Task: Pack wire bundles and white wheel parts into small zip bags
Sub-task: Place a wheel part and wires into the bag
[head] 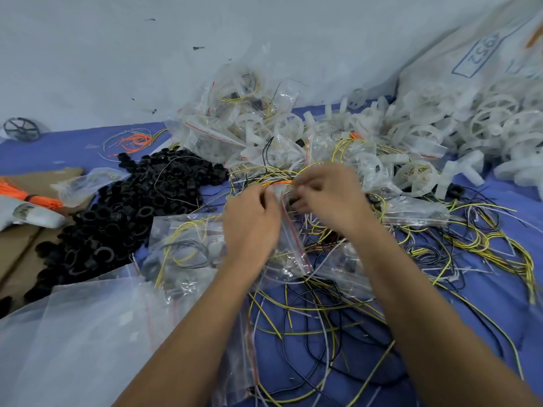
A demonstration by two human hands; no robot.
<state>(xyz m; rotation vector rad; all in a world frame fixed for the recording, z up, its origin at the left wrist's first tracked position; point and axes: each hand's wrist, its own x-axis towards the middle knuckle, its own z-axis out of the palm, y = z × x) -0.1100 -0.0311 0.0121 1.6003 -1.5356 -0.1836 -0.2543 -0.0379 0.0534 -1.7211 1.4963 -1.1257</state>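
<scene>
My left hand (249, 218) and my right hand (326, 195) meet at the middle of the blue table, both pinching a small clear zip bag (289, 230) with a red strip along its mouth. An orange and yellow wire bundle (277, 180) lies at my fingertips by the bag's mouth. Whether any wire is inside the bag I cannot tell. White wheel parts (417, 174) are heaped to the right and behind. Loose yellow, black and white wires (323, 304) sprawl under my forearms.
A heap of black rings (123, 212) lies at the left. Filled zip bags (235, 124) pile up at the back. A large clear bag (73, 333) covers the near left. Orange wire bundle (29, 195) on cardboard at far left; a big sack (470, 54) at the back right.
</scene>
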